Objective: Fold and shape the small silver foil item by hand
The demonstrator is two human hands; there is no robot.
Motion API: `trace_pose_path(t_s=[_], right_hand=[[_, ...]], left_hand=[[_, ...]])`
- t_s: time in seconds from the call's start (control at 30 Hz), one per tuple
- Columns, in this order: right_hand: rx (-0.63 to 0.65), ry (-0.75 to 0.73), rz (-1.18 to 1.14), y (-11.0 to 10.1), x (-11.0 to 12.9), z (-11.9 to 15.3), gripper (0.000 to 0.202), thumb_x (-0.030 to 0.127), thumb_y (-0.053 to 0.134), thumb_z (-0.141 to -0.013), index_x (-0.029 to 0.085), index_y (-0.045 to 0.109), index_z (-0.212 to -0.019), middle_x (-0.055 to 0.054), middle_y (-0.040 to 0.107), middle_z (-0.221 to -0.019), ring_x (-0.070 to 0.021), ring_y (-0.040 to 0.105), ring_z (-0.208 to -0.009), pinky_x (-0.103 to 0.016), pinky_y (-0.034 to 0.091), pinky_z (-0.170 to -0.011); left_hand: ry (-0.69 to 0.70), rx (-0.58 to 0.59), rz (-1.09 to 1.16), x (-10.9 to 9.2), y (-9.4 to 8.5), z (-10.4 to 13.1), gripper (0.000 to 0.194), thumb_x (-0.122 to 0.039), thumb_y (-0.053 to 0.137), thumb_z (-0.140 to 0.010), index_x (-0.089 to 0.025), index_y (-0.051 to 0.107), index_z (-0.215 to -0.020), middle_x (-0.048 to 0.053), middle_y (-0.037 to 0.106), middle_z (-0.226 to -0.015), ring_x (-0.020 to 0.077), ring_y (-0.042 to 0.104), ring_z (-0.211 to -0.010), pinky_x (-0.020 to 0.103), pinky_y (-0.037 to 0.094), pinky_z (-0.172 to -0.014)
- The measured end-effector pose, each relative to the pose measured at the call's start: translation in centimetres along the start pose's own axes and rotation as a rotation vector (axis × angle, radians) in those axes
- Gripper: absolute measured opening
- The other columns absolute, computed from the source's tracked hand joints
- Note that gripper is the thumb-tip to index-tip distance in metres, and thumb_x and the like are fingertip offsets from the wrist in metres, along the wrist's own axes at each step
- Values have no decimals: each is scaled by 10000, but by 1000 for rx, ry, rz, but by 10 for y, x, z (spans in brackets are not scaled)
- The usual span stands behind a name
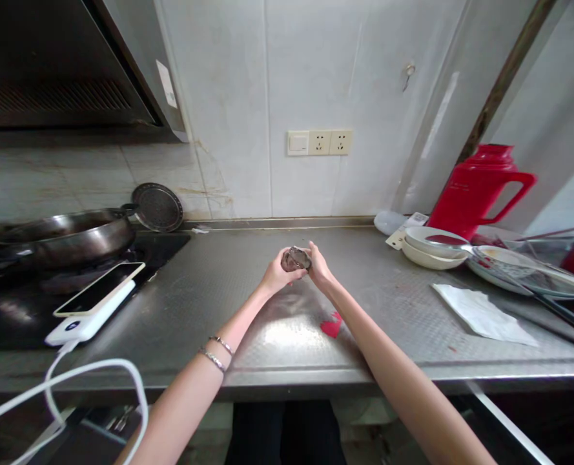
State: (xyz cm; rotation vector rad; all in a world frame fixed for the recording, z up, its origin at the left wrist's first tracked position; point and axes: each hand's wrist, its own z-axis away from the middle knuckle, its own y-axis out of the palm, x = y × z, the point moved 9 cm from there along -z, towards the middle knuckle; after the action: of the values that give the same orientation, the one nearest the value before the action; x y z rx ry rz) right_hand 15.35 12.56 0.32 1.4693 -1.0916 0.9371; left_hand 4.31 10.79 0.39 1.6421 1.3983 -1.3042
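Over the middle of the metal counter point(194, 290), a small round object, brownish-grey and shiny on top point(296, 259), sits between my two hands. My left hand point(277, 272) curls round its left and near side, with the thumb across the front. Against its right side rests my right hand point(319, 266), one finger pointing up. What the object is cannot be made out. A red cut-out piece point(332, 325) lies on the counter beside my right forearm.
On the left are a pan point(78, 239) on the stove, a phone point(100, 289) and a white power bank point(93, 320) with a cable. Stacked bowls point(432, 252), a red thermos point(475, 194), a plate with utensils point(523, 271) and a white tissue point(485, 314) occupy the right.
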Motion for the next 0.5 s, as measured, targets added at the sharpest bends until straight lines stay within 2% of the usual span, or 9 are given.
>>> trace_pose_path(t_s=[0.13,0.3,0.5], right_hand=[[69,95,-26,12,-7,4,641,564,274,-885,94,710,-900,-106,732,-749,-238,675,-768,-319,521,-679],[0,97,67,0,-5,2,643,610,297,-870,114,704,-913,-100,739,-798,-227,680,-779,-317,521,-735],[9,-9,149,3,-3,-1,667,666,311,-840,144,712,-945,-90,742,-867,-244,670,-907,-348,495,-860]], left_hand=[[-1,27,-96,-6,-2,2,776,-371,826,-562,-132,455,-1200,131,648,-1064,147,632,-671,165,440,-380],[-17,20,-281,-5,-6,7,809,-425,851,-479,-143,487,-1144,132,656,-1028,211,645,-738,185,429,-353],[86,-102,-375,-15,-15,10,730,-452,805,-564,-141,485,-1141,110,685,-965,227,668,-828,301,556,-622]])
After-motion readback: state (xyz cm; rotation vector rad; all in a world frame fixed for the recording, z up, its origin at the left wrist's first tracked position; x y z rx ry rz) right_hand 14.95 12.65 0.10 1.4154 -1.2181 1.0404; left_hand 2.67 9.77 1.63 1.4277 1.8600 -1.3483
